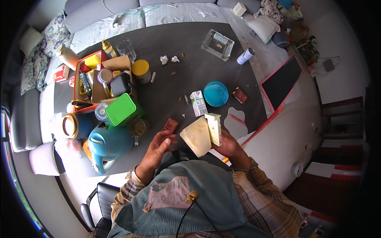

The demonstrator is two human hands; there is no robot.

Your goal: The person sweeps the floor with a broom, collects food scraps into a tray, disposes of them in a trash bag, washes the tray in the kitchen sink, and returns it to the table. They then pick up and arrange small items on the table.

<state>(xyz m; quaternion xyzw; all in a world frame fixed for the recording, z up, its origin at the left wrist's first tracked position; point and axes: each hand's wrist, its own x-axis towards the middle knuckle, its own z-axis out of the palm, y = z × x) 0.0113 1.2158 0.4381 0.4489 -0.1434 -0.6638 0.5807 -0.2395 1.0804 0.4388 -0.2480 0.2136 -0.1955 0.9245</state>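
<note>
head view: cream box (203,135) held in right hand (230,147).

Daylight fills the scene, bright and even, with the strongest light on the pale floor at the right and on the light sofa (119,16) at the top, both nearly washed out. The dark desk (174,85) takes a soft sheen but no hard glare; the shadows under the things on it are short and faint. The teal jug (109,144) and the glass ashtray (217,44) carry small bright highlights. The centre is fairly sharp, while detail softens toward the rim. The fisheye lens bends straight edges, such as the desk's sides, and the corners fall off into a black round border. Colours are vivid.
</note>
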